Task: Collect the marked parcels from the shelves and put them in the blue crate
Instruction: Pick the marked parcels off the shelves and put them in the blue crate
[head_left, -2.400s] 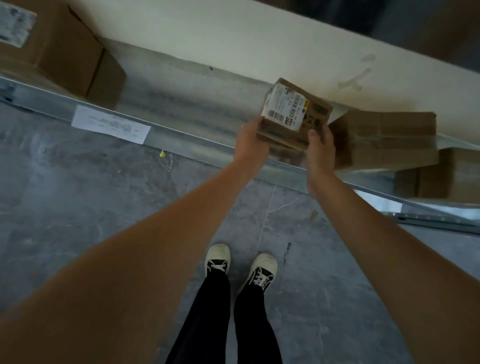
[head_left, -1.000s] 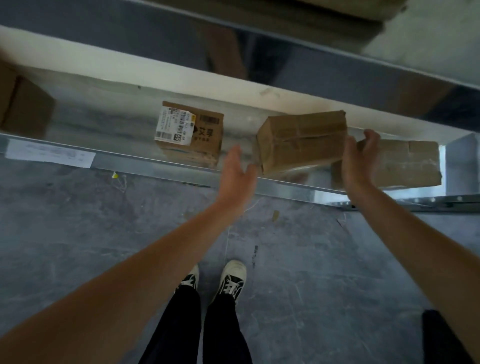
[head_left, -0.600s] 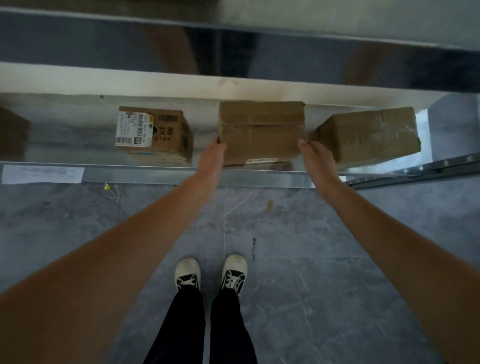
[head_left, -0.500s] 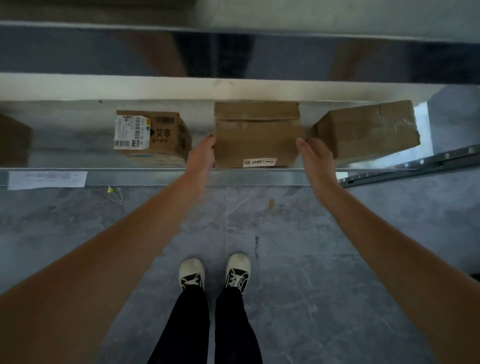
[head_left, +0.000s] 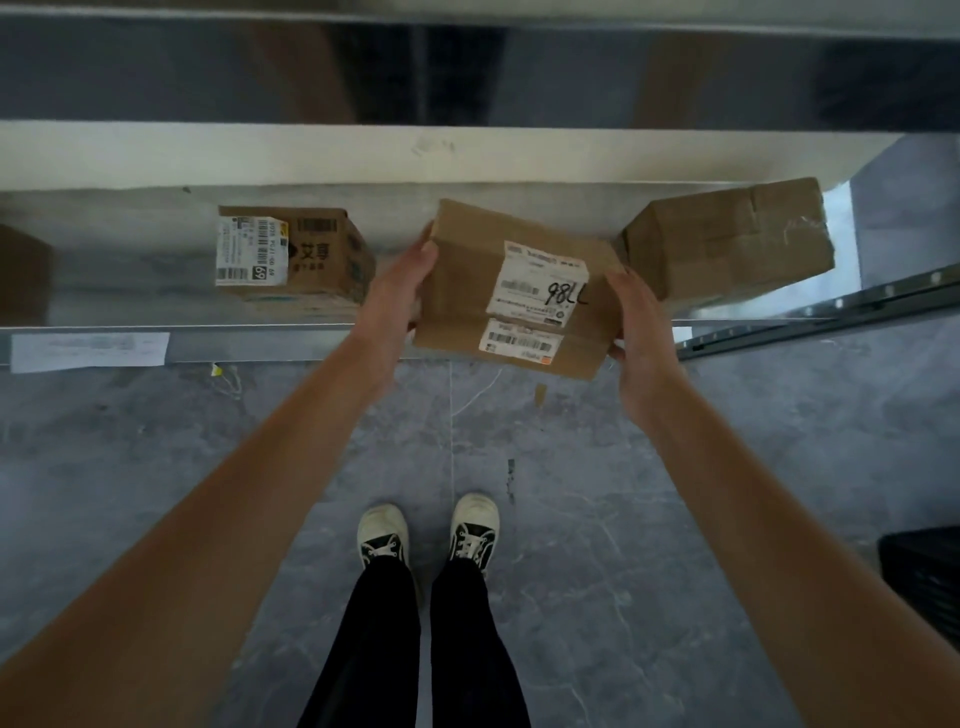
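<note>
I hold a brown cardboard parcel (head_left: 467, 280) between both hands, tilted toward me over the front edge of the low metal shelf (head_left: 130, 306). Its face carries two white labels, the larger one with black handwritten marks. My left hand (head_left: 395, 296) grips its left side and my right hand (head_left: 636, 317) grips its right side. A smaller parcel with a printed white label (head_left: 311, 254) stands on the shelf to the left. A plain brown parcel (head_left: 727, 244) lies on the shelf to the right. No blue crate is in view.
A dark box corner (head_left: 21, 270) sits at the shelf's far left. A paper tag (head_left: 88, 351) is stuck to the shelf's front rail. A dark ribbed object (head_left: 924, 577) stands on the grey floor at the right edge. My feet (head_left: 431, 530) stand below the shelf.
My hands closed on the middle parcel, pulled it forward off the shelf and tipped it so its labelled face shows. Before that, the smaller labelled parcel was set down on the shelf.
</note>
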